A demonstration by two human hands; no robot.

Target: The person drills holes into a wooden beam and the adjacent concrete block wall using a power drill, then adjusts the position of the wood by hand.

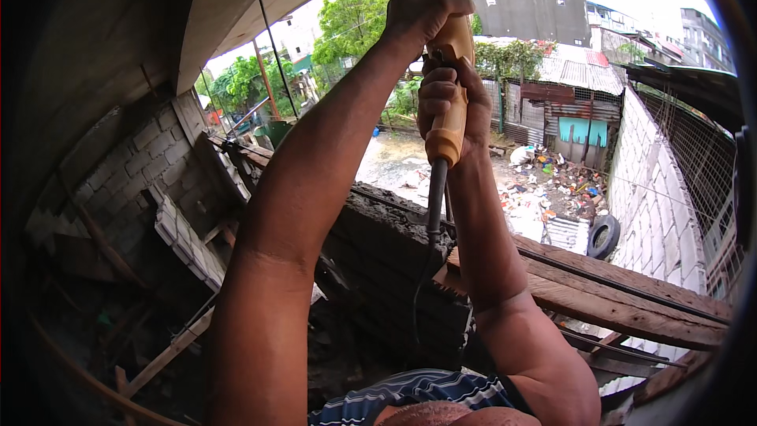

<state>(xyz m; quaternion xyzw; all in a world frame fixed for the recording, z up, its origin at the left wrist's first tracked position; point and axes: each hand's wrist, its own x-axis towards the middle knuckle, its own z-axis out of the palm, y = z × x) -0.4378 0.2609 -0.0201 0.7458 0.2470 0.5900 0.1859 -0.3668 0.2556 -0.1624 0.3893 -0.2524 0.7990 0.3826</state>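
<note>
Both my arms reach up and hold a corded power tool (451, 122) with a long yellow-orange body. My left hand (422, 14) is closed around its upper part, just below a dark section at the top edge of the view. Lower down, my right hand (457, 99) wraps its fingers round the rear grip. A black cord (435, 205) leaves the tool's bottom end and hangs down between my forearms. The tool's working end is out of view above, so I cannot tell its exact kind.
Wooden beams (623, 300) cross at the right, beside a rough concrete ledge (386, 229). Beyond lie a rubbish heap (552, 189), an old tyre (603, 237) and a white block wall (650, 181). A concrete slab (118, 8) hangs overhead at left; loose planks (169, 353) lean below.
</note>
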